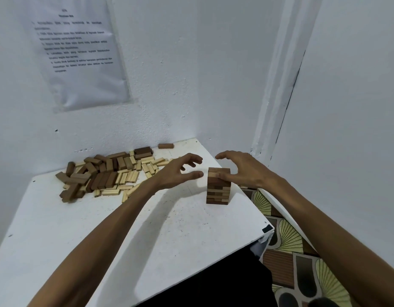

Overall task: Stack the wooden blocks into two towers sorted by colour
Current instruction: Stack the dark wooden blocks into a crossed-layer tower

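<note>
A short tower (218, 191) of dark and light wooden blocks stands near the right edge of the white table (147, 229). My right hand (242, 169) hovers at its right side, fingers spread, thumb touching the tower's upper face. Just left of the tower my left hand (180, 170) is open with spread fingers and holds nothing. A loose heap of dark brown blocks (96, 173) and pale blocks (134, 173) lies at the back left of the table. One dark block (166, 146) lies alone near the back wall.
White walls close in the table at the back and right. A printed sheet (81, 52) hangs on the back wall. Right of the table a patterned cloth (291, 240) covers the floor. The table's front right corner (267, 229) is close to my body.
</note>
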Available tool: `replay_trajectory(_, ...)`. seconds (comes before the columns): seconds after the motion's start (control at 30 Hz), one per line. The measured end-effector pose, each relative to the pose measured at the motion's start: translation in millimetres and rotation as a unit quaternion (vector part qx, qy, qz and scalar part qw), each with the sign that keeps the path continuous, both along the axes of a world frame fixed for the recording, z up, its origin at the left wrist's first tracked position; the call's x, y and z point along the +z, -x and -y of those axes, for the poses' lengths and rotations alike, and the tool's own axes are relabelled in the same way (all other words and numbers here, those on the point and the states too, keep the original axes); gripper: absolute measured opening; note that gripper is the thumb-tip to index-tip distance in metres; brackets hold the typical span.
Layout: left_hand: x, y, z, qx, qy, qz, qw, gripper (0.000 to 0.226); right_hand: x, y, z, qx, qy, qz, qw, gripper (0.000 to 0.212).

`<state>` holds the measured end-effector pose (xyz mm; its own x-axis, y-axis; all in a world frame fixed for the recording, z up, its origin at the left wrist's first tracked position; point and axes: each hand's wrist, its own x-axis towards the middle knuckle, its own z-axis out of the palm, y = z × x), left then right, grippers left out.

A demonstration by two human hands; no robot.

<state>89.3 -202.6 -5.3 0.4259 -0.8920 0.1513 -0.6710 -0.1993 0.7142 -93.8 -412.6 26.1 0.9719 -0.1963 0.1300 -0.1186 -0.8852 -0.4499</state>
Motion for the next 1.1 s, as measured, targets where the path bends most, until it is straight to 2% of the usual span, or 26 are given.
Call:
replay_trajectory(0.37, 13.1, -43.0, -68.3, 0.112, -0.060, 0.067, 0.990, 0.048, 16.3, -63.9, -56.2, 0.055, 0.059, -0.004, 0.997, 0.052)
replay_trajectory(0.57, 23.9, -66.1, -86.4, 0.172, -0.159, 0.175, 0.956, 0.048, 10.6, -117.7, -80.0, 0.077, 0.052, -0.029, 0.995, 0.051)
replay_trajectory(0.67, 30.2, -82.3, -85.1, 0.189, -0.158, 0.168, 0.955, 0.048, 6.7, -144.2, -88.0, 0.079, 0.051, -0.037, 0.995, 0.061)
replay_trajectory(0.83, 32.3, -109.1, -76.8, 0.199, -0.186, 0.177, 0.946, 0.041, -5.8, -190.5, -87.5, 0.066, 0.059, -0.050, 0.995, 0.050)
replay_trajectory(1.1, 12.3, -163.5, -57.8, 0.211, -0.207, 0.154, 0.943, 0.040, -25.8, -257.5, -71.6, 0.047, 0.078, -0.057, 0.994, 0.050)
